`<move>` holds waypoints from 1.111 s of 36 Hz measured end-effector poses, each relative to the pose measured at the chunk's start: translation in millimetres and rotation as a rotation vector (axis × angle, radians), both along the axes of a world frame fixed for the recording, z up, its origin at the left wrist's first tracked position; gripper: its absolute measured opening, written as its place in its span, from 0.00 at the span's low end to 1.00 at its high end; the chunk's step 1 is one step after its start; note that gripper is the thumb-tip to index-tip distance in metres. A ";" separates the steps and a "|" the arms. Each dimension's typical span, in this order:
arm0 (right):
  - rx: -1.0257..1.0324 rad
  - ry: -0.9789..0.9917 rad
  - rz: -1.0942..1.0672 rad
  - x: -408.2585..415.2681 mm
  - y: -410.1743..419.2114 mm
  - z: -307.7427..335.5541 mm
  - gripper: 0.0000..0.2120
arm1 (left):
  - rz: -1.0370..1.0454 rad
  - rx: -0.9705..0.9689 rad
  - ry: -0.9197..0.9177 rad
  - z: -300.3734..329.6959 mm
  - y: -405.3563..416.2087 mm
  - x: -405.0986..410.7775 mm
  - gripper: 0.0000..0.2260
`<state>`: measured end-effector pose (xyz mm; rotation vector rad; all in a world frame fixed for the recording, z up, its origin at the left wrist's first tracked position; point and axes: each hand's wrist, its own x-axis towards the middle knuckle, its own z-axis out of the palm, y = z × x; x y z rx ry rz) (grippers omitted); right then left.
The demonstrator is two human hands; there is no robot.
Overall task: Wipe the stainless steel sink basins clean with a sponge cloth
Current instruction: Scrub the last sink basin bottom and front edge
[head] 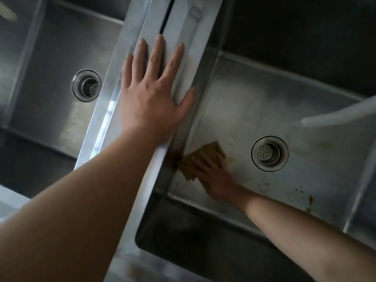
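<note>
Two stainless steel basins lie side by side, split by a wide metal divider [130, 82]. My left hand [151, 94] rests flat on that divider with its fingers spread. Down in the right basin [254, 102], my right hand [211, 178] presses a brown sponge cloth [203, 155] against the floor, close to the basin's left wall. The fingers lie straight across the cloth. The right basin's floor shows brownish stains near its front edge. The left basin [50, 58] looks darker and holds nothing.
A round drain strainer [269, 153] sits in the right basin, just right of the cloth. Another drain [86, 85] is in the left basin. A pale curved hose or spout [337, 116] reaches in from the right edge.
</note>
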<state>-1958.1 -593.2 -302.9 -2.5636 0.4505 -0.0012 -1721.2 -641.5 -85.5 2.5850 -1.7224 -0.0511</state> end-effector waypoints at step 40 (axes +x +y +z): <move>0.262 0.862 -0.279 9.9 35.6 129.1 0.27 | -0.119 -0.043 0.235 12.7 31.1 3.3 0.32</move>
